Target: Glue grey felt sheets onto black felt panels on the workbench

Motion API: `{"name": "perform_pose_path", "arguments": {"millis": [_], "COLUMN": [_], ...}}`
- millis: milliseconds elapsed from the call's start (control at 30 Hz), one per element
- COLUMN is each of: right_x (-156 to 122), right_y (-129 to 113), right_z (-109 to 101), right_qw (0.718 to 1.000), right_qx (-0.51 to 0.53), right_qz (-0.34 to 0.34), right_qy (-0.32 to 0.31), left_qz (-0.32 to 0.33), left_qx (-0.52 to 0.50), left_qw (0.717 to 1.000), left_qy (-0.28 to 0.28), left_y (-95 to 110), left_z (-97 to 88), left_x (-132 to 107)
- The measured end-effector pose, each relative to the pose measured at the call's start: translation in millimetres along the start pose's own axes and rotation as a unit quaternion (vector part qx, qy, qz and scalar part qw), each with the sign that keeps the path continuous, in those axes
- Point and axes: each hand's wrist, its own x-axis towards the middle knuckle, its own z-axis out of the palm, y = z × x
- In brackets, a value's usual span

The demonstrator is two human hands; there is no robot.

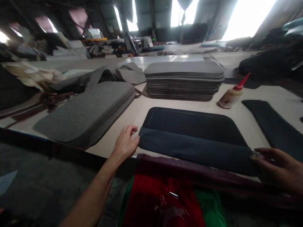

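A black panel (194, 124) with rounded corners and a pale line along its edge lies flat near the front of the table. Across its near half runs a dark blue-grey fabric strip (189, 145). My left hand (126, 142) is at the strip's left end, thumb and fingers apart, the thumb by the edge. At the opposite end, my right hand (276, 162) has thumb and fingers closed on the strip's corner; whether something small is also between them is unclear. A second dark fabric piece (274, 126) lies beyond the right hand.
Behind the panel stands a tall stack of grey panels (184, 82); another stack (87, 110) reaches the table's front edge at left. A glue bottle (230, 97) with a red nozzle stands right of centre. Grey scraps (130, 72) and dark cloth (272, 63) lie farther back.
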Motion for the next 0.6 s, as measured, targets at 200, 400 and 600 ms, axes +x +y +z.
{"name": "perform_pose_path", "arguments": {"millis": [200,400,600], "right_x": [-45,-88,-101], "right_y": [-69,-142,-152], "right_z": [-14,54,84], "right_qw": [0.998,0.889,0.861], "right_qx": [0.008,-0.013,-0.119], "right_qz": [-0.038,-0.454,-0.480], "right_qy": [0.045,-0.057,-0.119], "left_qz": [0.087,0.305,0.347], "left_qx": [-0.004,-0.002,0.072], "left_qw": [0.995,0.922,0.890], "left_qy": [0.049,-0.237,-0.286], "left_y": [27,110,116], "left_z": [-15.4,21.3,58.5], "left_x": [-5,-20,-31]}}
